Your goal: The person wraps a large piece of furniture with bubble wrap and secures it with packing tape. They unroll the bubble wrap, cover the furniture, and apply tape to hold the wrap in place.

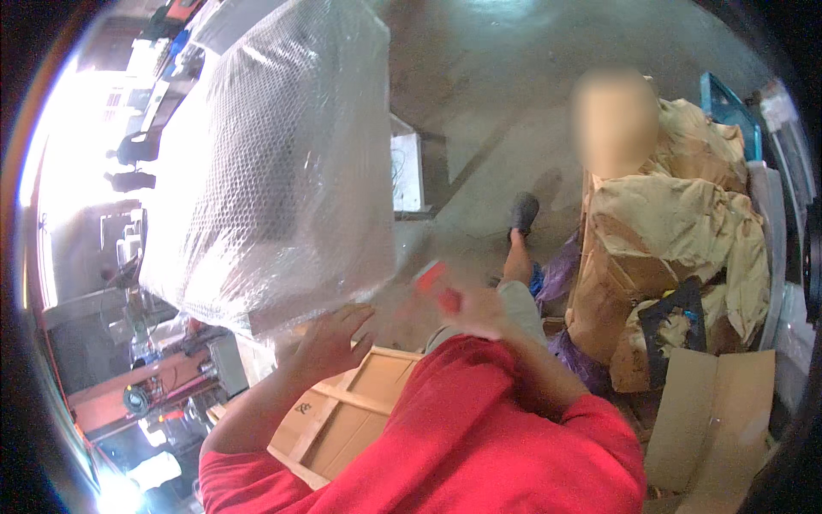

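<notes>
A large boxy bundle in bubble wrap and clear film (pixel 282 163) stands in front of me, left of centre. My left hand (pixel 334 336) is at its lower near edge, fingers stretched and thumb apart, holding nothing; whether it touches the film I cannot tell. My right hand (pixel 475 313), blurred by motion, is closed around a red handheld tool (pixel 441 287) to the right of the bundle. The tool is too smeared for me to name its kind. Below my left hand lies a wooden-framed panel (pixel 377 381), partly hidden by my red sleeve and shirt.
On the right are brown-paper-covered goods (pixel 685 218), a flattened cardboard box (pixel 715 420) and a black plastic piece (pixel 672 330). A white open box (pixel 408 171) sits on the floor behind the bundle. Shelving with clutter (pixel 163 377) lines the left.
</notes>
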### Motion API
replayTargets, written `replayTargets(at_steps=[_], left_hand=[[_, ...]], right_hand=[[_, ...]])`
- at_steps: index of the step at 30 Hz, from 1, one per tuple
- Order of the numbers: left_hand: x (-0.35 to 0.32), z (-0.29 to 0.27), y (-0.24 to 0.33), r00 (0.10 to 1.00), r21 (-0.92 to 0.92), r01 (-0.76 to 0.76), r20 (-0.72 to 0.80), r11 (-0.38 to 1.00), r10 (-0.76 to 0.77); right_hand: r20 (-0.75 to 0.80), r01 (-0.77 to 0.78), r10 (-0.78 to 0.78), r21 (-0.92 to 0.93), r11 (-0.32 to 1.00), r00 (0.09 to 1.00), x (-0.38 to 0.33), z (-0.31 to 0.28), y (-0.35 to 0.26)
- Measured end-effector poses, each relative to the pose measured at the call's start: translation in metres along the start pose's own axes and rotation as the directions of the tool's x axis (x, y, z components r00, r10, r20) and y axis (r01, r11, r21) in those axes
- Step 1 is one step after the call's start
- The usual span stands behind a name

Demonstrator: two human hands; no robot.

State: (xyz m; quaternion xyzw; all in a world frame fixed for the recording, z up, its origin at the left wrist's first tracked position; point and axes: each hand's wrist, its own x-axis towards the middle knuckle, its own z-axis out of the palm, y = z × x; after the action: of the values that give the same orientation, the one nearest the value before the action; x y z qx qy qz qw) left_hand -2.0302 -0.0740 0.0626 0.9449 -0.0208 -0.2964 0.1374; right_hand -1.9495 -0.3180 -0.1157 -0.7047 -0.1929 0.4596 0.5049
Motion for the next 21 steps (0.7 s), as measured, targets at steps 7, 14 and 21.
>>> replayTargets(at_steps=[7,14,21], left_hand=[[-0.013,0.004,-0.033,0.983,-0.131,0.183,0.026,0.974,-0.181],[-0.016,0.018,-0.030,0.947,-0.216,0.282,-0.090,0.935,-0.307],[-0.027,0.083,-0.006,0.832,-0.665,0.470,0.115,0.580,-0.542]], right_hand=[[-0.655,0.416,-0.045,0.424,0.804,0.754,0.062,0.008,0.035],[-0.451,0.237,0.460,0.861,0.449,0.765,0.115,0.071,0.047],[-0.390,0.250,0.678,0.921,0.300,0.624,0.180,0.114,0.057]])
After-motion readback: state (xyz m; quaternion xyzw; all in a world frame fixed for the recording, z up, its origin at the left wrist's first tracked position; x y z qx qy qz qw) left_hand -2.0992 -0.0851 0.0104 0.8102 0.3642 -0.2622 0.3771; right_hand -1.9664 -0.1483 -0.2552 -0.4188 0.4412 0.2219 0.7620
